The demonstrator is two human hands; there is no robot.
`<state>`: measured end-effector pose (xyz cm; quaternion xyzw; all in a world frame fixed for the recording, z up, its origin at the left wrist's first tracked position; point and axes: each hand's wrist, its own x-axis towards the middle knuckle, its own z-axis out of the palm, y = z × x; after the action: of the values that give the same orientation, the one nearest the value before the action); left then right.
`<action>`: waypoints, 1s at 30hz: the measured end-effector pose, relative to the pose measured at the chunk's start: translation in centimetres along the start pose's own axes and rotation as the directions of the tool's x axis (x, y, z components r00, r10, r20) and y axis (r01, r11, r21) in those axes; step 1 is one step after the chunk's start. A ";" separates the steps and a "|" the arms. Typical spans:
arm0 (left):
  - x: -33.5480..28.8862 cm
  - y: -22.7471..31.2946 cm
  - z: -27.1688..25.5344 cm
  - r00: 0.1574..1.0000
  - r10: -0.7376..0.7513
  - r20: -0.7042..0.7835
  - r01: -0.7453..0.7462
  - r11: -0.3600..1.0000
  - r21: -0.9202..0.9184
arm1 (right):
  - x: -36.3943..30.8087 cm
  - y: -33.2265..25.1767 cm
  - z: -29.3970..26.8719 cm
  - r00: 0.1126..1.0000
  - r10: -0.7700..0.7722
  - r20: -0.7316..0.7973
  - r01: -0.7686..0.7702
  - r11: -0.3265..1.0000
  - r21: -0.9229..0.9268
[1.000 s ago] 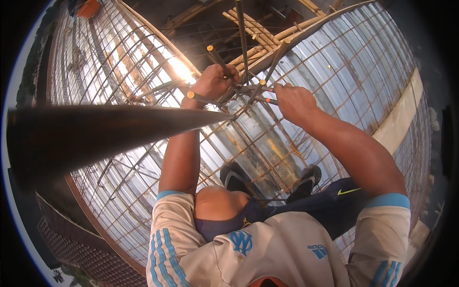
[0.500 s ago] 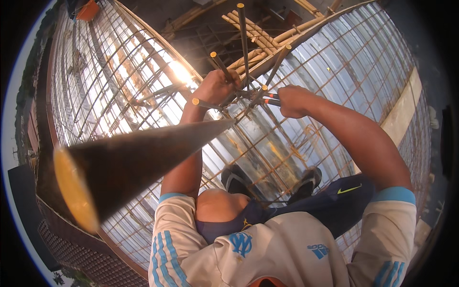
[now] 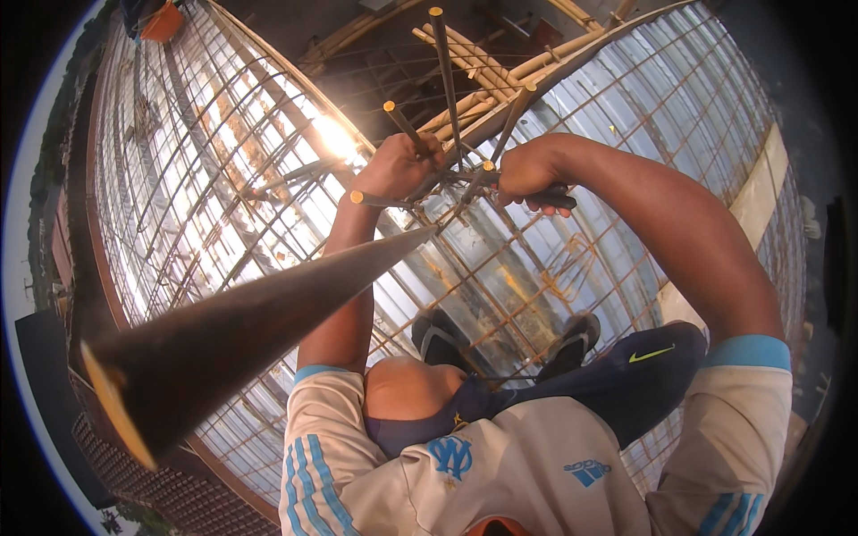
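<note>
Several upright steel rebars with yellow-tipped ends stand in a cluster in front of me. My left hand (image 3: 400, 167) is closed against one rebar (image 3: 404, 127) at the cluster's left side, its fingers partly hidden. My right hand (image 3: 525, 171) grips a pair of pincers (image 3: 559, 197), whose dark handles stick out below the fingers. The pincers' jaws point left toward the bars' base, where dark crosswise steel meets them; the jaw tips cannot be made out. One rebar (image 3: 259, 313) leans close, large in the lower left, passing in front of my left forearm.
A rebar mesh (image 3: 500, 304) lies over shiny corrugated metal sheets (image 3: 697, 116), with my feet on it. Beyond a wooden edge board (image 3: 290, 67), bamboo poles (image 3: 478, 67) cross over a dark opening. An orange container (image 3: 163, 22) sits far left. A pale plank (image 3: 760, 192) lies at right.
My right hand has turned and shifted slightly left, its elbow swinging outward. The pincers' handles now point down and right. My left hand stays at the rebar.
</note>
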<state>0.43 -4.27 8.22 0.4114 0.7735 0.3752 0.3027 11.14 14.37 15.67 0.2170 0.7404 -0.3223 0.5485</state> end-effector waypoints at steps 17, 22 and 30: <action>-0.1 0.4 0.1 1.000 0.005 -0.025 -0.006 1.000 -0.021 | 5.9 8.8 3.5 0.978 -0.178 0.105 0.130 0.925 0.358; -0.3 0.0 0.0 1.000 0.006 -0.018 -0.006 0.999 -0.034 | 4.7 7.1 4.7 0.972 -0.142 -0.190 0.145 0.989 0.000; 0.0 0.1 0.1 1.000 -0.006 0.030 0.006 1.000 0.000 | 4.5 6.7 9.3 0.401 -0.530 -0.747 -0.183 0.753 -0.633</action>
<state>0.53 -4.23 8.21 0.4144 0.7701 0.3683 0.3154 20.59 12.28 8.02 0.0728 0.9941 0.0531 0.0607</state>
